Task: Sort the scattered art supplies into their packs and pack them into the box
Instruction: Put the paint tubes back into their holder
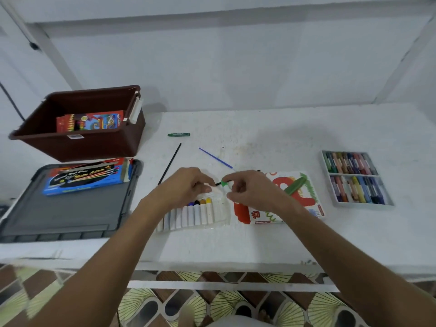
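Right hand [245, 187] pinches green-capped paint tube [225, 184] at frame centre; left hand [186, 185] curls on clear paint tray [200, 214] just below. Pastel lid [295, 197] to the right, oil pastel tray [356, 178] far right. Brown box [77, 142] upper left on white worktop [259, 241], crayon pack [90, 121] inside.

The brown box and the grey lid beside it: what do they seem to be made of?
Brown box: probably moulded plastic, smooth with a slight sheen, with a rolled rim. Grey lid: likely plastic too, matte, with moulded ridges along its near edge.
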Motion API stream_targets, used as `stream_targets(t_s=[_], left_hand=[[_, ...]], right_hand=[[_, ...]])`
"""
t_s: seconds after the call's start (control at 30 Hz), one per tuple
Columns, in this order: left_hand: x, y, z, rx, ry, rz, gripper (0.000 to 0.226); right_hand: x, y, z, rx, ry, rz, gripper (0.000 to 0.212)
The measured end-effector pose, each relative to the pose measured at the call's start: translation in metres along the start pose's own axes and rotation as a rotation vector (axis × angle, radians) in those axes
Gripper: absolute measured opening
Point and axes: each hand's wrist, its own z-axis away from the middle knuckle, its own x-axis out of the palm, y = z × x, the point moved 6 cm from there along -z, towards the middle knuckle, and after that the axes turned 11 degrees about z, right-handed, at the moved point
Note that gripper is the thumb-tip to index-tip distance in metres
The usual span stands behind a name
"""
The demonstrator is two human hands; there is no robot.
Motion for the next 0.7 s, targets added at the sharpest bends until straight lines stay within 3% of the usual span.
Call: stream_targets(t_s=[0.47,0.7], left_hand=[[0.024,0.0,0.023,0.157,-0.084,0.022,0.028],[0.024,-0.002,0.029,0.06,-0.048,0.037,0.029]], right_hand=[[0.033,-0.013,0.016,0.07,0.03,0.083,0.037],[0.032,-0.01,0.018,0.073,0.039,0.145,0.033]])
